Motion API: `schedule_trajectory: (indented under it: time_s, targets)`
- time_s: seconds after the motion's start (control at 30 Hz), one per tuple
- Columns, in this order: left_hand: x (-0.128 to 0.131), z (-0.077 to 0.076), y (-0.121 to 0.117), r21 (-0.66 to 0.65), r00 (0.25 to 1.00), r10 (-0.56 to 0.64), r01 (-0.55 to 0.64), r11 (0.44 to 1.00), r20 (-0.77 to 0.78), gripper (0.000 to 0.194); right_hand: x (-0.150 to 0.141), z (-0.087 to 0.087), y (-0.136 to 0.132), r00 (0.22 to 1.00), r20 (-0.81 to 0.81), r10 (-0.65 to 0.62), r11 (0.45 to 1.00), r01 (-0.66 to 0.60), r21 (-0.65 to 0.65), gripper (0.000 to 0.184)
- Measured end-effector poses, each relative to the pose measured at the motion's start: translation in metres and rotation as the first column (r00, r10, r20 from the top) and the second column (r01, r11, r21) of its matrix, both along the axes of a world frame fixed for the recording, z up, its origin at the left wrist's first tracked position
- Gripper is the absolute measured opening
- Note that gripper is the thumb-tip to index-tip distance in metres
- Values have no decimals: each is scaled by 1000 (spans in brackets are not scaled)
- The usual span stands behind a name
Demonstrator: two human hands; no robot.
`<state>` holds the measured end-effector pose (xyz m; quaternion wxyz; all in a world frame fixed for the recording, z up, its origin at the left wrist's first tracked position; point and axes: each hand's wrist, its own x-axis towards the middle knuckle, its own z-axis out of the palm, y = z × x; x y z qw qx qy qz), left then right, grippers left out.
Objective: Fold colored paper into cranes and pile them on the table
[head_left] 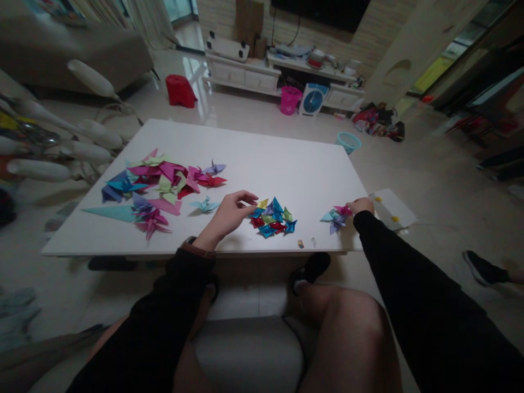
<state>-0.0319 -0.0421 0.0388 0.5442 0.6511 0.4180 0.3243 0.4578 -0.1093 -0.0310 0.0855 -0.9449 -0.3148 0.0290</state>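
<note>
My left hand (235, 212) hovers at the left edge of a heap of small shiny folded paper pieces (278, 225), blue, red, green and yellow. Its fingers are curved and apart, close to a yellow piece (262, 203); whether they touch it I cannot tell. At the right end of the table my right hand (362, 206) pinches a pink paper crane (343, 210). Beneath and beside that crane lie a purple crane (338, 222) and a light blue one (328, 216). A pale blue crane (204, 204) sits left of my left hand.
A large pile of paper cranes (164, 174) covers the left of the white table (266, 158). Two tiny items, one a cartoon figure (301, 244), lie by the front edge. A white stool (393, 209) adjoins the right side; a blue basket (349, 142) stands behind.
</note>
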Motion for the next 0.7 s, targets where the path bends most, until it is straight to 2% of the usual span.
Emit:
schedule_trajectory:
  time_s: [0.13,0.33,0.43,0.53,0.6,0.67,0.7]
  targets:
    - [0,-1,0,-2,1000,-1,1,1000,15,23,-3,8,-2,999,31,6,998,-4,-59,31]
    - [-2,1,-2,4,1000,-13,13,1000,25,21,0,41,-7,997,80,-7,998,12,-58,38]
    - [-2,5,-5,8,999,-13,13,1000,30,19,-10,55,1,994,103,24,999,-20,-45,37]
    - [-1,10,-9,38,1000,-6,5,999,15,16,-42,64,23,984,95,154,987,-149,-56,33]
    - [-1,13,-11,69,1000,2,-3,998,8,14,-79,67,43,962,57,268,963,-266,-46,30]
    - [-2,15,-13,93,1000,14,-15,996,13,14,-125,67,65,914,1,405,914,-405,-2,26]
    - [-2,16,-13,99,1000,19,-20,995,18,14,-151,65,76,872,-33,489,872,-488,33,23]
